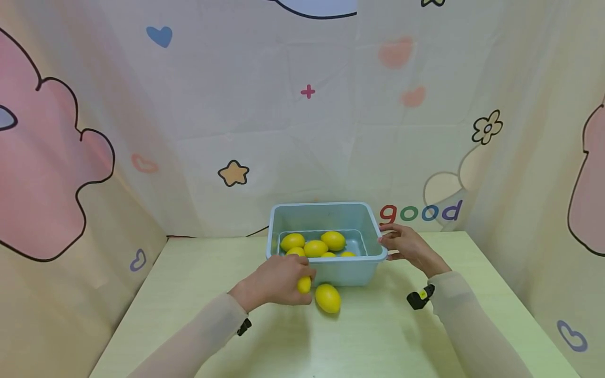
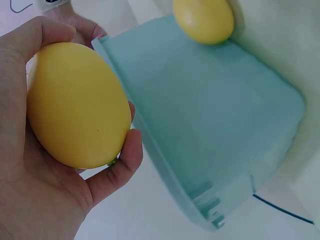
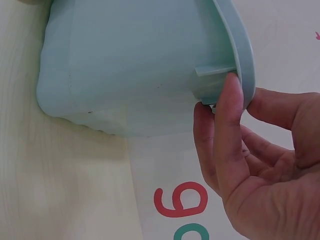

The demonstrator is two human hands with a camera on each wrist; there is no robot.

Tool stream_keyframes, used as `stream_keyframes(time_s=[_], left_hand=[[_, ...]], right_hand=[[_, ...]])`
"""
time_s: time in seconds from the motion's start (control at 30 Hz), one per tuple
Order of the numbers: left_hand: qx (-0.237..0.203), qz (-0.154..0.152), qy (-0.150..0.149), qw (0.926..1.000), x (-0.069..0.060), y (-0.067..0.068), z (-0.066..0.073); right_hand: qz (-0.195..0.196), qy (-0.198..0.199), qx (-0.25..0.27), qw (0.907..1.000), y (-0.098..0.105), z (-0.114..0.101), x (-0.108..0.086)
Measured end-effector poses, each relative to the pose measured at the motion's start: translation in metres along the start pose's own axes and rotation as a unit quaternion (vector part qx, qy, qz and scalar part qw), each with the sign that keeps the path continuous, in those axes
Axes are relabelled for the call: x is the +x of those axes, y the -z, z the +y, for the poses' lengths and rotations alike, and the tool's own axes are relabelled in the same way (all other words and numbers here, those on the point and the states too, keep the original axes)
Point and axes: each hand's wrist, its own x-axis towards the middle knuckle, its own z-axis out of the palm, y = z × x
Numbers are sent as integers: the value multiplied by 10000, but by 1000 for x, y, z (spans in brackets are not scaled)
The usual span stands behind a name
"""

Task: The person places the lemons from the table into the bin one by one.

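My left hand (image 1: 282,281) grips a yellow lemon (image 2: 80,105), fingers curled round it, just in front of the near wall of a light blue plastic bin (image 1: 350,272). With fingers and thumb, my right hand (image 1: 412,245) pinches the rim at the bin's right side; the right wrist view shows the thumb and fingers on either side of that rim (image 3: 245,60). Inside the bin lie several lemons (image 1: 315,248), some partly hidden by the front wall. One more lemon (image 1: 328,298) rests on the table before the bin, close to my left fingers.
The bin stands on a pale wooden table (image 1: 368,341), near its back edge. Behind rises a printed cloth backdrop (image 1: 264,121), with side curtains (image 1: 534,173) to the left and right. A thin dark cord (image 2: 282,207) shows beside the bin.
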Motion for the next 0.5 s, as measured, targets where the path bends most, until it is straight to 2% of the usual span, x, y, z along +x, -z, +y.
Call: stream_keyframes(time_s=[0.17,0.5], left_hand=[[89,93,92,9999,5,9,-5],[14,95,380,9992,16,26,-15]], right_hand=[[-8,0,13,10000,0,1,-1],[-71,46,57,9999,1,1,-2]])
